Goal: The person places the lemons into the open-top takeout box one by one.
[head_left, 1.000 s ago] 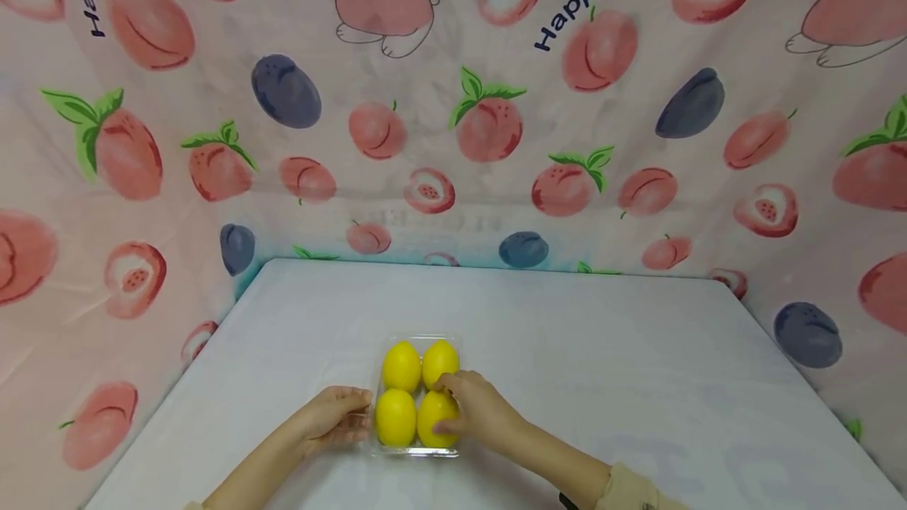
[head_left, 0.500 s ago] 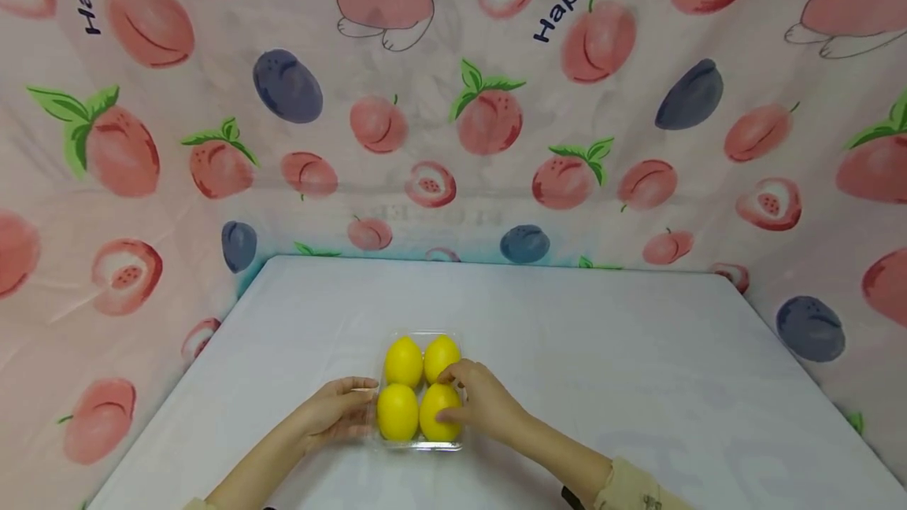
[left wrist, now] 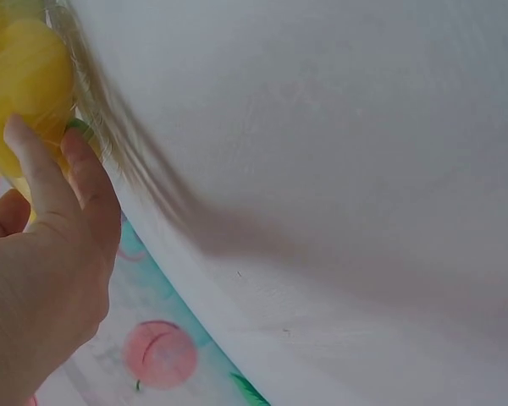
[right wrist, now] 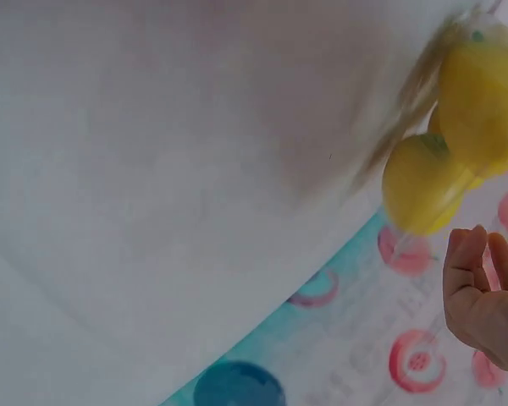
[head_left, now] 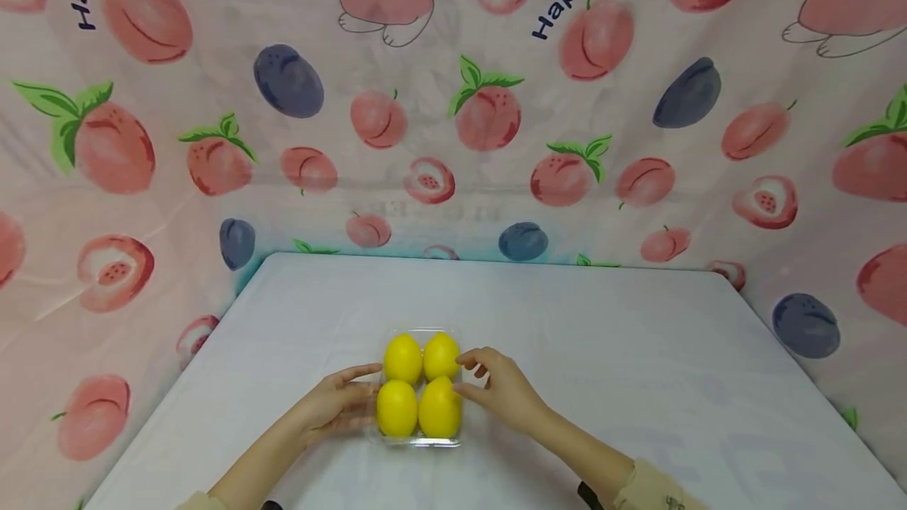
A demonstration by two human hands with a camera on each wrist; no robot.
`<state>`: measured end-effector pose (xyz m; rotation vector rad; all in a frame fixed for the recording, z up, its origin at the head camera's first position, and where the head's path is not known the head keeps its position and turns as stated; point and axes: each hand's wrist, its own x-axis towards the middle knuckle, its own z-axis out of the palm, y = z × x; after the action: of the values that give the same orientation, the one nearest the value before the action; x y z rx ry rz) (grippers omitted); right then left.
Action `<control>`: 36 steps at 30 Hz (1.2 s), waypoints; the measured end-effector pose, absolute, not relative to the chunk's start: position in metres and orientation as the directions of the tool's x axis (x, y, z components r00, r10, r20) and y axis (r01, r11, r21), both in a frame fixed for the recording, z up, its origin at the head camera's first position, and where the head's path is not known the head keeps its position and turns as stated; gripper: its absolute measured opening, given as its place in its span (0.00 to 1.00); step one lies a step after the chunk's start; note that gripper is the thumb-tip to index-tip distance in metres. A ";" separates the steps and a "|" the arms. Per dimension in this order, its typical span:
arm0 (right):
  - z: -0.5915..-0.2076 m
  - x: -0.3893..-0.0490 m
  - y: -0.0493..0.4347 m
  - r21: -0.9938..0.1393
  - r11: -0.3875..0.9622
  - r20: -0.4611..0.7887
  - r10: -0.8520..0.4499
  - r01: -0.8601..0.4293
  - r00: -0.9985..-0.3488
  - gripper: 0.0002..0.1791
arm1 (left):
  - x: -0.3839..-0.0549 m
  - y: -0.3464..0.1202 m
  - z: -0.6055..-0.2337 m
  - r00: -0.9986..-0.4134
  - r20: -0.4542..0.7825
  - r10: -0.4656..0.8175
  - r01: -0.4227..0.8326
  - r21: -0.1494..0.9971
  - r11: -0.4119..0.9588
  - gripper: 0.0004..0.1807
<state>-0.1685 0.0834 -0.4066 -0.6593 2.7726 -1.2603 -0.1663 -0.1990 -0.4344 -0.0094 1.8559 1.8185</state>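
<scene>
A clear plastic tray (head_left: 420, 441) holds several yellow lemons in two rows of two. The near right lemon (head_left: 440, 409) and far right lemon (head_left: 441, 355) lie on the right hand's side. My left hand (head_left: 333, 401) is at the tray's left wall, its fingers fairly straight and touching it; in the left wrist view its fingertips meet the clear side beside a lemon (left wrist: 30, 72). Just off the tray's right edge is my right hand (head_left: 505, 386), fingers loosely bent with nothing between them. The right wrist view shows this hand (right wrist: 484, 306) apart from the lemons (right wrist: 423, 182).
A white table (head_left: 602, 352) lies under the tray, which is near its front middle. Behind it hangs a pink curtain (head_left: 439, 132) printed with peaches, which also runs down both sides.
My right hand has let go of the near right lemon and drawn back to the right. The left fingers have straightened a little along the tray's side. The lemons stay in place.
</scene>
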 end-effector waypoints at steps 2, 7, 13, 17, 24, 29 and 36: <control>-0.405 -0.171 0.090 -0.724 0.590 0.162 -0.357 -0.357 -0.920 0.17 | -0.167 -0.197 -0.434 -0.857 -0.373 0.355 -0.364 0.926 0.096 0.32; -0.397 -0.180 0.109 -0.730 0.613 0.178 -0.256 -0.302 -0.950 0.15 | -0.171 -0.189 -0.433 -0.855 -0.373 0.361 -0.364 0.927 0.095 0.31; -0.392 -0.193 0.134 -0.724 0.636 0.182 -0.197 -0.267 -0.963 0.15 | -0.176 -0.175 -0.434 -0.856 -0.364 0.366 -0.352 0.931 0.100 0.30; -0.391 -0.201 0.149 -0.705 0.653 0.200 -0.190 -0.276 -0.961 0.16 | -0.175 -0.169 -0.436 -0.858 -0.365 0.360 -0.351 0.930 0.108 0.29; -0.381 -0.207 0.174 -0.697 0.657 0.244 -0.161 -0.288 -0.956 0.16 | -0.179 -0.160 -0.434 -0.855 -0.375 0.358 -0.361 0.926 0.108 0.29; -0.380 -0.213 0.199 -0.680 0.682 0.261 -0.118 -0.270 -0.958 0.16 | -0.182 -0.149 -0.433 -0.855 -0.372 0.360 -0.358 0.927 0.107 0.28; -0.389 -0.220 0.224 -0.650 0.722 0.260 -0.086 -0.240 -0.962 0.17 | -0.179 -0.141 -0.437 -0.852 -0.364 0.377 -0.356 0.930 0.092 0.29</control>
<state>-0.2200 0.2240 -0.3892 -0.2977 3.1091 -1.2228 -0.1788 -0.1410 -0.4371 0.0205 1.8492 1.8132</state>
